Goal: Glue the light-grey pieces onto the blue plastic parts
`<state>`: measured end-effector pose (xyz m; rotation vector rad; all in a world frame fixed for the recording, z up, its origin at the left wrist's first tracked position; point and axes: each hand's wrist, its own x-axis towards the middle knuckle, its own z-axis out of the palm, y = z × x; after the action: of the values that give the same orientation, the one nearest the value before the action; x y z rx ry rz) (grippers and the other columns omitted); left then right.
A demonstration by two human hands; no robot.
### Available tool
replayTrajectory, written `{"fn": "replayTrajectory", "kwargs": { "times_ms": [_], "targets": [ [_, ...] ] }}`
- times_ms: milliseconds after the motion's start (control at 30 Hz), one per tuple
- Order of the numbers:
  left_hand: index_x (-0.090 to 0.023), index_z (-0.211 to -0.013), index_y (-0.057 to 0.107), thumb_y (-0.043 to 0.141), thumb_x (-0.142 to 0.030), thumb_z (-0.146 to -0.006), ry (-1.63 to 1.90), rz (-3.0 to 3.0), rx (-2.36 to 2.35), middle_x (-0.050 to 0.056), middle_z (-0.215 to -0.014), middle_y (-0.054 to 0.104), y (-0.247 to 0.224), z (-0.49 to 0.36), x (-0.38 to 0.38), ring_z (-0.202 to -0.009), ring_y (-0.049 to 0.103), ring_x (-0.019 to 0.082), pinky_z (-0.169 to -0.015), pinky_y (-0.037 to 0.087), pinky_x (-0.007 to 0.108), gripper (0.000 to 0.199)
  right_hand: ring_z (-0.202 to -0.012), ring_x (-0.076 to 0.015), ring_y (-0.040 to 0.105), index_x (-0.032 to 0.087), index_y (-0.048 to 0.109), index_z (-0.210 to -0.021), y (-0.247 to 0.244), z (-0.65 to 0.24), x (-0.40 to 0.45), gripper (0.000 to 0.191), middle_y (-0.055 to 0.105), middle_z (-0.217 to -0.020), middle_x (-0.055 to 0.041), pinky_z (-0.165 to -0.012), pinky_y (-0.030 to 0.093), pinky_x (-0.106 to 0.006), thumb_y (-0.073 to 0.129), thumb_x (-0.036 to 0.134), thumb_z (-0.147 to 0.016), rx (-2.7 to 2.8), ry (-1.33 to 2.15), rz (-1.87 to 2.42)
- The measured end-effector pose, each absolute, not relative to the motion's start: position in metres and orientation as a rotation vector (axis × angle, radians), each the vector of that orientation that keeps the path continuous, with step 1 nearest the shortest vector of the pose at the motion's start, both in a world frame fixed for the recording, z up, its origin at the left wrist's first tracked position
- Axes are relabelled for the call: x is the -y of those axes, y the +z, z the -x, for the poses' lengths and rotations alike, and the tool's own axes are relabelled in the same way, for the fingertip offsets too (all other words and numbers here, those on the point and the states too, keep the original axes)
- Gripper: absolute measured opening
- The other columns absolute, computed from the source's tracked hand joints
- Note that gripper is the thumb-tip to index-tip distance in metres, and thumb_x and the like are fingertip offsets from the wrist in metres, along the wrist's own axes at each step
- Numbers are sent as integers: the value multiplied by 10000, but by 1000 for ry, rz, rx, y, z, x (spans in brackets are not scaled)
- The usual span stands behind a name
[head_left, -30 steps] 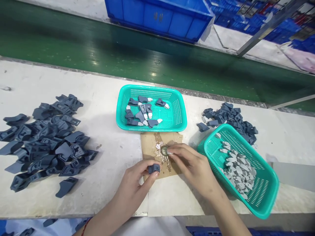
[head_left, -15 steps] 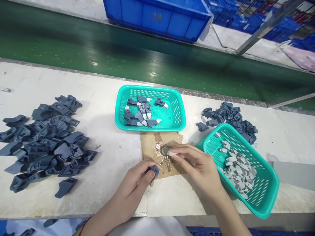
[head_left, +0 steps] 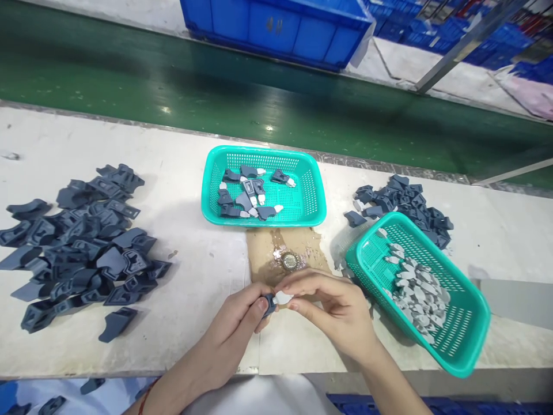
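Note:
My left hand is closed around a dark blue-grey plastic part. Between the thumb and fingers of my right hand is a small white piece, its narrow end touching the dark part. Just beyond my hands, a small round dish sits on a wet brown cardboard sheet. Behind it, a green basket holds several dark parts with white tips. A second green basket, at the right, contains many loose white pieces.
A large heap of dark parts lies on the left of the white table. A smaller heap is behind the right basket. Across the green strip stands a blue crate; a metal post rises at upper right.
My right hand has moved from the round dish toward my left hand, bringing the white piece against the dark part. My left hand has stayed nearly in place.

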<state>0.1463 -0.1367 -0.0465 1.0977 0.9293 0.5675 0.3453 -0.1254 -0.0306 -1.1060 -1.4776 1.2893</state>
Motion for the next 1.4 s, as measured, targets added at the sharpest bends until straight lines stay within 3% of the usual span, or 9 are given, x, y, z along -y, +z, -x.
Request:
{"fn": "replayTrajectory", "kwargs": {
  "times_ms": [233, 467, 633, 800, 1000, 1167, 1400],
  "targets": [
    [-215, -824, 476, 365, -498, -1064, 587, -1084, -932, -42, -714, 370, -47, -147, 138, -673, 357, 149, -649, 302, 283, 387, -903, -189, 775, 245, 785, -1000, -23, -343, 127, 148, 810, -964, -41, -796, 637, -287, 722, 145, -910, 1722, 1151, 1127],
    [-215, -809, 524, 371, -462, -1062, 570, -1230, -959, -19, -749, 487, -36, -144, 133, -690, 448, 151, -648, 380, 260, 386, -876, -186, 775, 252, 777, -1017, -20, -344, 134, 173, 808, -958, -38, -770, 635, -276, 713, 127, -916, 1774, 1045, 1150],
    [-245, -1163, 644, 565, -432, -986, 420, -1480, -1050, -2, -827, 688, -22, -134, 125, -675, 600, 183, -613, 436, 261, 269, -868, -191, 777, 252, 796, -947, -23, -343, 134, 136, 812, -927, -31, -713, 636, -257, 766, 148, -864, 1603, 1069, 1244],
    [-250, -982, 729, 559, -358, -989, 467, -1620, -973, 23, -835, 745, -14, -130, 119, -725, 691, 217, -664, 508, 270, 202, -845, -177, 763, 238, 776, -942, -21, -347, 132, 63, 802, -905, -22, -711, 620, -247, 725, 217, -914, 1631, 1260, 1262],
    [-239, -1104, 707, 532, -385, -997, 394, -1710, -919, 71, -1016, 783, -7, -132, 114, -888, 733, 261, -798, 555, 317, 251, -980, -211, 715, 238, 640, -1150, 1, -358, 127, 169, 750, -1069, -55, -844, 585, -326, 519, 278, -1041, 2119, 1252, 1291],
    [-244, -952, 718, 546, -403, -987, 425, -1695, -895, 58, -895, 771, -5, -134, 113, -822, 737, 255, -781, 548, 305, 236, -901, -241, 704, 219, 581, -976, 4, -355, 131, 218, 713, -940, -78, -769, 573, -351, 392, 265, -1076, 2341, 1075, 1219],
    [-232, -951, 690, 501, -379, -1009, 329, -1784, -853, 74, -914, 753, -8, -139, 111, -853, 737, 271, -775, 528, 313, 247, -1028, -243, 688, 199, 585, -1054, 0, -356, 133, 186, 712, -1096, -108, -834, 559, -346, 406, 241, -1077, 2276, 1175, 1197]
  ]
}}
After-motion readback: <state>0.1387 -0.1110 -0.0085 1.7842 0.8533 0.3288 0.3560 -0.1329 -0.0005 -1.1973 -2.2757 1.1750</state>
